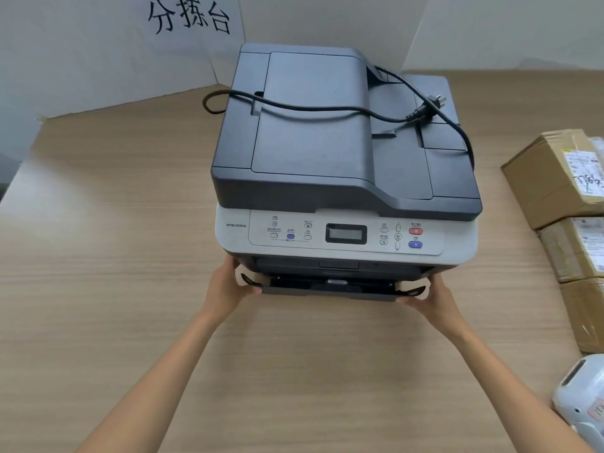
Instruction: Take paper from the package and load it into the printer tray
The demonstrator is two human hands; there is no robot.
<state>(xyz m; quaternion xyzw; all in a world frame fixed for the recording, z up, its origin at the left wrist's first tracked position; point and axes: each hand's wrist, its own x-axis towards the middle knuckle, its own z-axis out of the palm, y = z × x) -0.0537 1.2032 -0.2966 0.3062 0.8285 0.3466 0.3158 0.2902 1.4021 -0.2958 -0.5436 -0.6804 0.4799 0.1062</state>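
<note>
A grey and white printer (pixel 343 158) stands in the middle of the wooden table (pixel 114 256), its black power cord (pixel 327 107) lying loose over the lid. At the printer's lower front a dark tray (pixel 330 291) sticks out a little. My left hand (pixel 228 282) grips the tray's left end and my right hand (pixel 431 297) grips its right end. No loose paper shows in the tray or in either hand.
Several taped brown cardboard parcels (pixel 562 178) with labels are stacked along the right edge. A small white device (pixel 581 397) sits at the lower right. White boards with a handwritten sign (pixel 189 18) stand behind the printer.
</note>
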